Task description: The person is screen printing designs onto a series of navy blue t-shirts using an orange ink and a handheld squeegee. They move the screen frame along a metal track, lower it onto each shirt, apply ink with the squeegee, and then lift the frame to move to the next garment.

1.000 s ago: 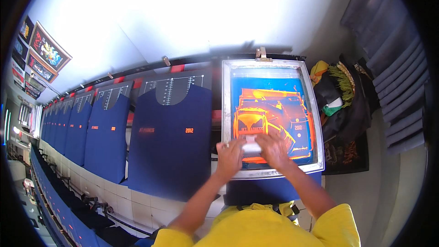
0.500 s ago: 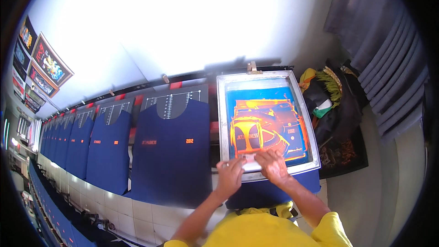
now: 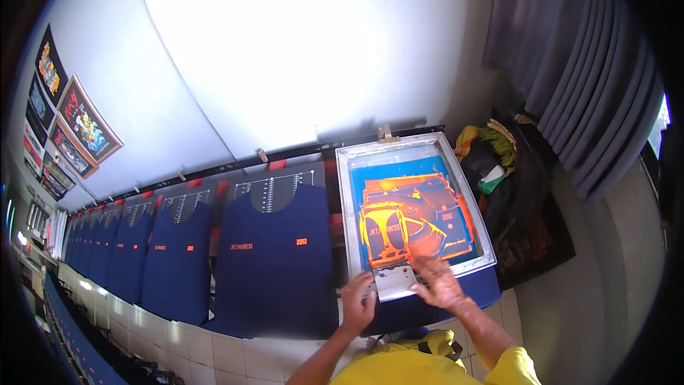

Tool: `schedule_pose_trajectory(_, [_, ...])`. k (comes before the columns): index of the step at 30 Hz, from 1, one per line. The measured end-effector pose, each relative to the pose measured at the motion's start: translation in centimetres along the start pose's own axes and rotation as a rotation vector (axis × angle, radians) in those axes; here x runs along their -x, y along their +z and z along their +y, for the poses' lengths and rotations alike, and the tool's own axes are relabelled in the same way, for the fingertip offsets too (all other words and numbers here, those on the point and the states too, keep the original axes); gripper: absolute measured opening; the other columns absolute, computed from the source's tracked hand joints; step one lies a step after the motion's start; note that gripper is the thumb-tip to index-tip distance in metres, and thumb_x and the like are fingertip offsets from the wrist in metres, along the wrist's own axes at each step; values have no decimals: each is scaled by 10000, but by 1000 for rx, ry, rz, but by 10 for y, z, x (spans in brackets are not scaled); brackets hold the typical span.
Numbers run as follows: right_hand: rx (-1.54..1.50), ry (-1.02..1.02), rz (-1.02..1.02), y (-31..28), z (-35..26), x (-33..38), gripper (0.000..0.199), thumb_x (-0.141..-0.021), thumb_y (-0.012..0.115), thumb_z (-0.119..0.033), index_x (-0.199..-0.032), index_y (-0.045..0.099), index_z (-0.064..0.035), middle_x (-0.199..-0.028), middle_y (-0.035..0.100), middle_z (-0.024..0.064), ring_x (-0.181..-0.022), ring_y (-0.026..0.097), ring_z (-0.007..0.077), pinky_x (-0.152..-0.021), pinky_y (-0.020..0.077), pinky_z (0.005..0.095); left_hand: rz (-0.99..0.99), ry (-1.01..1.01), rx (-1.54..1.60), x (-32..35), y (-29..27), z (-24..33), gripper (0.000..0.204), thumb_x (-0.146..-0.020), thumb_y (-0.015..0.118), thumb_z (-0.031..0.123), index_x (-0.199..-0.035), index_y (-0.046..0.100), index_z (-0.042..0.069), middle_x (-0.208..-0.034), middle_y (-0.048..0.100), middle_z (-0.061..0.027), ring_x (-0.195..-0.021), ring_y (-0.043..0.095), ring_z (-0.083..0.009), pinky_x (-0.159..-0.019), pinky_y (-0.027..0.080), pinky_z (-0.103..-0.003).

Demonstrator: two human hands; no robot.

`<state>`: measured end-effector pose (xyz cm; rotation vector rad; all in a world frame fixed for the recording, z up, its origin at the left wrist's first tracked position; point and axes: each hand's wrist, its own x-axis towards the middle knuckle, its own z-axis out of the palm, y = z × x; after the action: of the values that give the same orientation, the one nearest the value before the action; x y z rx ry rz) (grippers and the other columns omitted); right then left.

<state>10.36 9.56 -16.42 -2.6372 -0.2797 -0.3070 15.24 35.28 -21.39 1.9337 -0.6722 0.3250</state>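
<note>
A metal-framed printing screen [image 3: 345, 207] with blue mesh and orange ink lies over a navy shirt [image 3: 463, 295] in front of me. At its near end a silver squeegee [image 3: 396, 285] leans back on the frame, dark ink smears along its upper edge. Beside the squeegee's left end is my left hand [image 3: 358, 302], fingers apart and curved. My right hand [image 3: 436, 284] is spread at the squeegee's right end, fingers over the near part of the screen. Neither hand appears to grip it; whether fingertips touch it I cannot tell.
Navy shirts [image 3: 274, 271] on dark boards run in a long row to the left. A hinge clamp [image 3: 385, 134] sits on the rail behind the screen. Dark cloths [image 3: 467, 185] are heaped at the right, below a grey curtain [image 3: 570, 85]. Framed pictures [image 3: 89, 120] hang far left.
Both hands have loosened from the squeegee and opened. The squeegee has tipped back, showing its flat face on the near frame edge. The head view has shifted a little.
</note>
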Motion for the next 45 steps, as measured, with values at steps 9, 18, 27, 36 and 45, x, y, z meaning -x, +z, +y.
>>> schedule_pose_trajectory(9, [-45, 471, 374, -42, 173, -2, 534, -1020, 581, -342, -1400, 521, 29, -1448, 508, 287, -1352, 480, 454, -1149, 383, 488, 93, -643, 256, -35, 21, -68, 445, -1062, 446, 219, -1408, 507, -54, -1357, 600, -233, -1280, 568, -333, -1121, 388, -382])
schedule_pose_trajectory(18, [-685, 508, 378, -44, 204, -7, 463, -1039, 576, -238, -1430, 527, 5, -1430, 568, 145, -1317, 517, 233, -1131, 379, 369, 203, -689, 436, -57, 31, -66, 395, -1045, 497, 181, -1353, 573, -54, -1236, 686, -178, -1168, 637, -229, -1024, 457, -342])
schedule_pose_trajectory(27, [-1011, 442, 383, -62, 181, 1, 729, -1029, 532, -479, -1486, 416, 77, -1533, 452, 213, -1449, 394, 301, -1227, 245, 426, 190, -622, 344, -58, 0, -58, 512, -1043, 558, 282, -1395, 529, -88, -1244, 691, -212, -1127, 675, -229, -979, 494, -330])
schedule_pose_trajectory(36, [-963, 420, 420, -25, 72, -11, 843, -978, 562, -571, -1478, 408, 90, -1514, 456, 224, -1430, 413, 307, -1210, 267, 424, 110, -609, 321, -35, -101, -72, 456, -1055, 502, 146, -1455, 471, -70, -1375, 601, -161, -1279, 547, -190, -1096, 399, -314])
schedule_pose_trajectory(45, [-1029, 381, 415, 77, -53, -65, 803, -959, 611, -521, -1449, 442, 93, -1472, 497, 206, -1370, 473, 280, -1174, 325, 399, 283, -630, 244, 19, -216, -165, 437, -994, 558, 216, -1349, 584, -38, -1089, 713, -177, -989, 659, -185, -899, 512, -334])
